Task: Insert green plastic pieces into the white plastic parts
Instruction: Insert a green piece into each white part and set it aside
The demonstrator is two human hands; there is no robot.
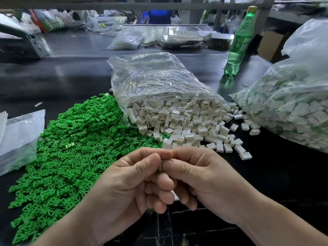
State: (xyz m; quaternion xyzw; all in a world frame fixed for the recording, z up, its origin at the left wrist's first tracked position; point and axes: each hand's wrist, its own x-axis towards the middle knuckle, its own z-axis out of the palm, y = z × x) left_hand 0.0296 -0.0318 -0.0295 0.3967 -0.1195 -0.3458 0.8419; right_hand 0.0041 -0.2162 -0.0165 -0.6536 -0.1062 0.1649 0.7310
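White plastic barely visible: only a sliver of one white part (161, 168) pinched between the fingers (152, 158) of left hand (127, 181) and right hand (205, 183), both clenched on it. Any green inside it hidden, so seating impossible to judge. Probably best pressed straight and square, thumbs opposed, until flush; no twisting.

Left of the fingers, heaped green plastic pieces (71, 157) on the table (53, 77). Just beyond the fingers, loose white plastic parts (186, 128) spilling from a clear bag (150, 82), with nothing in the way of either pile. Farther right, a fuller bag (292, 107), green tinting its white, likely finished work. Farthest, a green soda bottle (239, 41).
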